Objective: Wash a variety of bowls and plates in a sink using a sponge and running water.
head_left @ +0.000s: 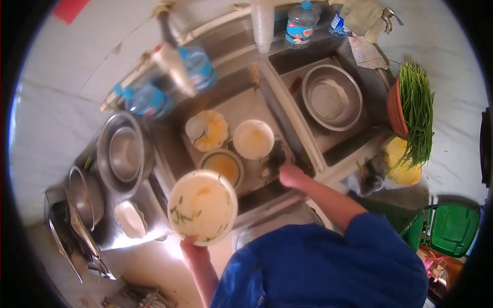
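Note:
My left hand [193, 245] grips the near rim of a large white bowl [205, 192], tilted over the left sink basin's front edge. Green leaf scraps and an orange-brown smear cling to its inside. Low over the basin's right front, my right hand [294, 177] is curled closed beside a dark, blurred patch [275, 158]; what its fingers hold, if anything, is hidden. In the basin [239, 105] stand a white bowl [253, 139] with cloudy liquid, a round dish [222, 165] with yellowish liquid, and a scalloped dish [214, 129] with a pale round piece against it.
A steel basin [333, 97] sits in the right sink. Green stalks [417, 108] overflow a pink basket [394, 110] to the right. Stacked steel bowls [123, 151] and a white dish [131, 219] lie left. Water bottles [302, 25] and stacked cups [263, 25] line the back; a green bin [454, 228] is at right.

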A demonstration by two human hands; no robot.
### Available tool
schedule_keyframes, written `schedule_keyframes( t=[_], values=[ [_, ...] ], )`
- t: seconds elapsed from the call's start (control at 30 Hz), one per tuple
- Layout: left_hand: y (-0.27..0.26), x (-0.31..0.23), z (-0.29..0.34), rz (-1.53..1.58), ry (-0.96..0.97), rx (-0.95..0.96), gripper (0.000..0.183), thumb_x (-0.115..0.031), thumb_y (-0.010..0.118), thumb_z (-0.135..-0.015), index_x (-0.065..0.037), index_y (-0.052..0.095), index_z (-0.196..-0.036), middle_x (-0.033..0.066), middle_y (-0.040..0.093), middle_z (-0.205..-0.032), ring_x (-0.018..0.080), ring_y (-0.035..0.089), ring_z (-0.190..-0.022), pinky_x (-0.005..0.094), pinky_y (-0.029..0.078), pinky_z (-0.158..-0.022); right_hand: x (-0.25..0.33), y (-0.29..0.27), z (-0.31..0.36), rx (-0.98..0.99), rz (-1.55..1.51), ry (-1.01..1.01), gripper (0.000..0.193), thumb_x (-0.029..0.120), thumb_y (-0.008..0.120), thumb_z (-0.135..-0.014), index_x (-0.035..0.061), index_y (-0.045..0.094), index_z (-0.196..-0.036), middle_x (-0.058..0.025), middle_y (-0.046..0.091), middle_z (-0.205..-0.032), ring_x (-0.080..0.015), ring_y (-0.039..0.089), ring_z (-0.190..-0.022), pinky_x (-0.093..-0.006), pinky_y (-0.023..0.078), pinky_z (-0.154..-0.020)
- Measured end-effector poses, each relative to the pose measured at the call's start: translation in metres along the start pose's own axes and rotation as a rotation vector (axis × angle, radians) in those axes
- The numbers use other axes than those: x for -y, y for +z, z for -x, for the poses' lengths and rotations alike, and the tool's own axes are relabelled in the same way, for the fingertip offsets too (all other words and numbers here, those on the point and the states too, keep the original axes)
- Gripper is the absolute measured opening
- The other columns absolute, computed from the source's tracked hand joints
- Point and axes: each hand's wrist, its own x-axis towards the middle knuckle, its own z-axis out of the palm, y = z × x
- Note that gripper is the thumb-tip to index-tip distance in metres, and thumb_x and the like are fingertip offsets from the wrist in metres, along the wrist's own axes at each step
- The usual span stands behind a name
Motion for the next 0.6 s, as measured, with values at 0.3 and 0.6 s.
schedule_keyframes(
  t=[0.3,0.6],
  values=[
    [0.192,0.019,-0.136,-0.249,-0.025,-0.005,0.068,-0.004,0.051,-0.07,0.004,0.043,-0.137,0.0195,0.057,-0.128,0.036,0.058,-0.119,0.0509,0.053,-0.097,0.131,-0.287,-0.026,-0.937,-0.451,-0.722,0.05,0.02,0.072,-0.083,-0.0009,0.05,-0.123,-0.021,0.061,-0.115,-0.0379,0.061,-0.103,-0.0452,0.052,-0.087],
    [0.33,0.048,-0.225,-0.27,0.041,0.302,0.052,-0.003,0.051,-0.075,0.004,0.049,-0.127,0.0201,0.058,-0.12,0.0359,0.06,-0.112,0.0538,0.054,-0.094,0.257,-0.367,-0.008,-1.039,-0.63,-1.478,0.049,0.016,0.073,-0.085,0.0058,0.05,-0.127,-0.0137,0.062,-0.101,-0.0311,0.061,-0.098,-0.0532,0.039,-0.1]
  ],
)
